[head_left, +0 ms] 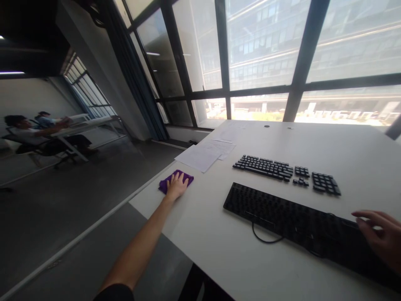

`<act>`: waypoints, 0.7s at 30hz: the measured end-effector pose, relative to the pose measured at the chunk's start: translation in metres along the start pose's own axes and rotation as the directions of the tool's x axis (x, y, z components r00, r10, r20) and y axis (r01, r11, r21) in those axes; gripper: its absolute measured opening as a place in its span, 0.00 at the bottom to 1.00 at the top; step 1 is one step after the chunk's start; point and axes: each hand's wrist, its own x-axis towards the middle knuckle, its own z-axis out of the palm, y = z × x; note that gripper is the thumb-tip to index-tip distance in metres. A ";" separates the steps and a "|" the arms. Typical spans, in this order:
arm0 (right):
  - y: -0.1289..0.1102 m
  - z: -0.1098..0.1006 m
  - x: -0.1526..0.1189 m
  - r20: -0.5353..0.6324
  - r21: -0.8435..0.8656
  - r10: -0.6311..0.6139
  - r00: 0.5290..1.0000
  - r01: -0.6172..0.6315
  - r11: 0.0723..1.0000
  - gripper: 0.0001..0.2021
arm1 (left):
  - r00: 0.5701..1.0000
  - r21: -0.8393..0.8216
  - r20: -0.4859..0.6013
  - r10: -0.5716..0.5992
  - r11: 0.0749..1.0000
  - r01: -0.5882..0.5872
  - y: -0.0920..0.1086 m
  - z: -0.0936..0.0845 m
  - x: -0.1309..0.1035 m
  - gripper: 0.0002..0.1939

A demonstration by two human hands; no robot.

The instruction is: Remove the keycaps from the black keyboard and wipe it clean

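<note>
My left hand (177, 185) rests on a folded purple cloth (164, 184) near the left edge of the white desk (200, 225). Its fingers lie spread over the cloth without wrapping round it. At the right edge of the view, my right hand (380, 234) hovers by the right end of a black keyboard base (275, 213), loosely curved, with a gap between thumb and fingers and nothing visible in it. The base has its keycaps off, and its cable (266, 241) loops out at the front. Behind it, black keycaps (263, 166) are laid out in keyboard order.
Sheets of paper (199, 156) lie beyond the cloth along the desk's left side. A number-pad block of keycaps (326, 183) sits to the right. Large windows (263, 46) rise behind the desk. Two people sit at another table (87, 125) far left.
</note>
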 end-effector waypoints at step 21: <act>-0.294 0.133 0.020 0.440 0.320 -0.622 0.648 0.534 0.783 0.14 | 0.771 -0.090 0.274 0.575 0.814 -0.574 0.070 0.013 -0.105 0.40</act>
